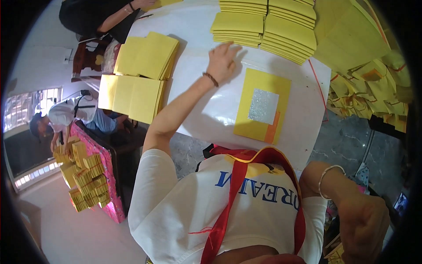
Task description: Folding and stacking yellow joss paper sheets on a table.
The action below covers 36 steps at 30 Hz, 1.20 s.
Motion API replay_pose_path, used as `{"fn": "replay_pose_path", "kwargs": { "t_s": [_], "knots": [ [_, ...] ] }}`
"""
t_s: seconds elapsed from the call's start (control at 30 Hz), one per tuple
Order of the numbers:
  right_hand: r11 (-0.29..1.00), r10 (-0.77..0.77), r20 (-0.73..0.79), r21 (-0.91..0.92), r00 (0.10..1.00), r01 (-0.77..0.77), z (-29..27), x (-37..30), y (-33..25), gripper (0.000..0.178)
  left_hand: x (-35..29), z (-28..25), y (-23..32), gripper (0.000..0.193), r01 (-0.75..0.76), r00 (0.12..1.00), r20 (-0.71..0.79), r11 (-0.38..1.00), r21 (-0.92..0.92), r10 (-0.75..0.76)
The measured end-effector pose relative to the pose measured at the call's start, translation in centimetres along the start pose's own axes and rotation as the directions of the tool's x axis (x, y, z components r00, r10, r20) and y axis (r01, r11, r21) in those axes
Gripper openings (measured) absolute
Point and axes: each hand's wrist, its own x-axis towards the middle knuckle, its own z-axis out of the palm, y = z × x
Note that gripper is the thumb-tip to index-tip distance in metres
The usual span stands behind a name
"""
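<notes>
My left hand reaches out over the white table with fingers apart. Its fingertips are at the near edge of a stack of yellow paper sheets or envelopes; whether they touch it I cannot tell. Just in front of me lies a yellow sheet, bearing a silvery-white rectangle and an orange strip. My right hand, below a white bracelet, is raised off the table at the lower right. Its fingers look curled closed, and anything inside them is hidden.
Folded yellow pieces lie at the table's left. More yellow stacks stand at the back, and a loose yellow heap is at the right. A co-worker's hand is at far left. Another person handles bundles on a pink-covered table.
</notes>
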Motion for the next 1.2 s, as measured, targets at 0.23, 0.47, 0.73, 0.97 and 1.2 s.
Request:
{"fn": "replay_pose_path", "kwargs": {
  "t_s": [0.23, 0.47, 0.73, 0.97, 1.2],
  "knots": [
    [0.541, 0.71, -0.203, -0.455, 0.674, -0.708, -4.8, -12.5, -4.9, 0.015, -11.8, 1.5, 6.8, 0.055, 0.053, 0.998, 0.042, 0.949, -0.309, -0.042],
    [-0.23, 0.576, -0.812, -0.274, 0.097, -0.934, -7.1, -28.7, -0.5, 0.045, -14.2, 3.0, 11.2, 0.061, 0.512, 0.747, 0.286, 0.244, -0.824, -0.6],
    [-0.092, 0.585, -0.81, -0.024, -0.035, -0.996, -7.1, -30.0, 0.8, 0.05, -14.0, 3.4, 12.4, 0.064, 0.492, 0.752, 0.298, 0.2, -0.847, -0.589],
    [-0.117, 0.51, -0.858, -0.006, -0.055, -0.993, -8.2, -29.9, 0.1, 0.043, -15.3, 2.3, 11.4, 0.046, 0.019, 0.999, 0.036, 0.989, -0.145, -0.014],
    [-0.149, 0.686, -0.723, -0.252, 0.084, -0.956, -8.2, -31.4, 0.2, 0.036, -15.5, 2.4, 11.5, 0.042, -0.294, 0.929, 0.211, 0.953, -0.072, 0.303]
  ]
}}
